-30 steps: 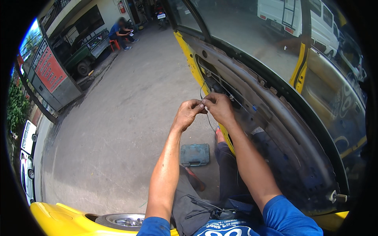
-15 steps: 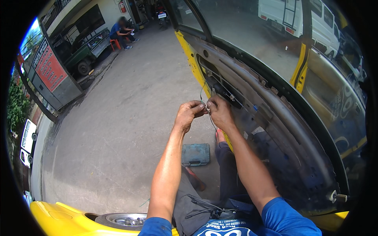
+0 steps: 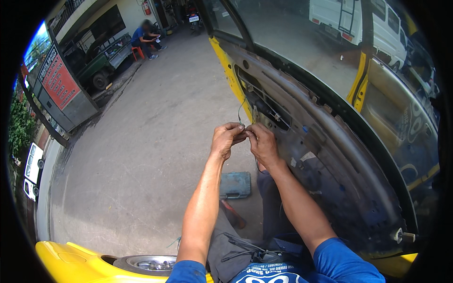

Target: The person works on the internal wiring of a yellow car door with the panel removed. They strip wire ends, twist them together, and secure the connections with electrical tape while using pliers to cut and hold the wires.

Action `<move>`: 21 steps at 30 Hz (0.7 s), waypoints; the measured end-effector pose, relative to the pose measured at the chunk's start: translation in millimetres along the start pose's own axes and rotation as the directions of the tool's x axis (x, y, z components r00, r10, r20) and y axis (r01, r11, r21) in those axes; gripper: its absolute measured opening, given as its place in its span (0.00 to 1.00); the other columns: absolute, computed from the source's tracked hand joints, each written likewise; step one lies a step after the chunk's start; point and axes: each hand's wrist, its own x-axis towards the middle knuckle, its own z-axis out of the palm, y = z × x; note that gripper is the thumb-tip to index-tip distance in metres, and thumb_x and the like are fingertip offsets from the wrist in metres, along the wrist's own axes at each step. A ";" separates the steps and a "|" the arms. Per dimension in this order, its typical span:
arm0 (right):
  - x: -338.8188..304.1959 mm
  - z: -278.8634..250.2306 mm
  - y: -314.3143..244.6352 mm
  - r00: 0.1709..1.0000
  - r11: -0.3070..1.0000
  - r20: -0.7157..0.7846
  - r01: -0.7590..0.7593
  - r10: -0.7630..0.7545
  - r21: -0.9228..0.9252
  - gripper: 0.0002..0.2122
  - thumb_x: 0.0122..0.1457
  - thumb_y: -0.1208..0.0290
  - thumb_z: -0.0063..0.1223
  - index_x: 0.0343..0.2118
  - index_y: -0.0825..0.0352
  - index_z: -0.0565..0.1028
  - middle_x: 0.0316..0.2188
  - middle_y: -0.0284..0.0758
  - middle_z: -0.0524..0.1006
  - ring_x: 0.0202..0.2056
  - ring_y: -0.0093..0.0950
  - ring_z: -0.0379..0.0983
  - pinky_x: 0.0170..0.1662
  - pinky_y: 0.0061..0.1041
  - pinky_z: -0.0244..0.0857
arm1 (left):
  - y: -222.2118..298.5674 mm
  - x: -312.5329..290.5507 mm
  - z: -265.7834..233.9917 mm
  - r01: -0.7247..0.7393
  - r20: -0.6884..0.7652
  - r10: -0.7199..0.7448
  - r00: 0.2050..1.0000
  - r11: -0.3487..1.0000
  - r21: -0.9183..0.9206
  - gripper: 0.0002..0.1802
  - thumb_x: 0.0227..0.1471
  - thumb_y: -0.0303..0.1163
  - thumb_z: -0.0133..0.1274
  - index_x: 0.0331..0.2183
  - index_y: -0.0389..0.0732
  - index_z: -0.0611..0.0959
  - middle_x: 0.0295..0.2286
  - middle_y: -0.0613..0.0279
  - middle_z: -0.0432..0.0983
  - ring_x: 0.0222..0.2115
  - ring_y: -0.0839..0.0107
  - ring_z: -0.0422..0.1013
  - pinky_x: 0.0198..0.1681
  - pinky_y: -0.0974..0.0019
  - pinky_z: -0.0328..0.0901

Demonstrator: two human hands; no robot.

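Note:
My left hand [image 3: 224, 140] pinches a thin wire [image 3: 239, 113] between thumb and forefinger. From the fingertips the wire loops up toward the yellow edge of an open car door [image 3: 325, 137]. Right beside it, my right hand [image 3: 264, 144] is closed, thumb and fingertips pressed together at the same wire. The fingers hide the wire's end, and the two hands nearly touch. The door's inner side is stripped to dark metal, with an opening [image 3: 266, 106] showing rods and mechanism just beyond my hands.
A teal tool case [image 3: 235, 184] lies on the concrete below my hands, near a red-handled tool [image 3: 233, 213]. Black cables [image 3: 243, 248] rest on my lap. Yellow bodywork with a wheel [image 3: 148, 264] is at lower left. A person [image 3: 147, 39] sits far off on a red stool.
My right hand has shifted down and slightly left, its fingers now curled lower beside the left fingertips. The left hand stays almost in place, still pinching the wire.

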 end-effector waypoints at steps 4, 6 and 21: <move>-5.9 -4.9 0.0 1.000 0.999 -0.027 0.017 -0.016 0.034 0.05 0.59 0.78 0.59 0.38 0.68 0.77 0.33 0.43 0.77 0.39 0.46 0.76 0.41 0.39 0.69 | 4.1 0.0 -0.8 0.052 0.046 -0.053 0.998 0.999 0.010 0.11 0.60 0.30 0.60 0.40 0.30 0.83 0.33 0.54 0.83 0.33 0.66 0.82 0.44 0.65 0.77; -10.7 -5.8 -2.8 1.000 1.000 -0.024 -0.004 0.005 0.031 0.07 0.59 0.78 0.61 0.40 0.68 0.78 0.35 0.42 0.78 0.37 0.43 0.78 0.40 0.37 0.71 | 4.3 1.6 1.7 0.023 0.012 -0.024 1.000 0.995 0.100 0.11 0.59 0.29 0.60 0.39 0.29 0.84 0.32 0.53 0.83 0.32 0.67 0.82 0.42 0.66 0.78; -0.8 -8.4 -18.2 0.964 0.964 -0.053 -0.255 0.259 0.074 0.09 0.56 0.76 0.64 0.40 0.69 0.79 0.34 0.40 0.82 0.32 0.36 0.81 0.36 0.34 0.73 | -6.0 8.1 6.7 -0.186 0.052 0.179 0.983 0.955 0.232 0.15 0.62 0.36 0.59 0.42 0.33 0.86 0.33 0.61 0.83 0.35 0.71 0.76 0.41 0.66 0.66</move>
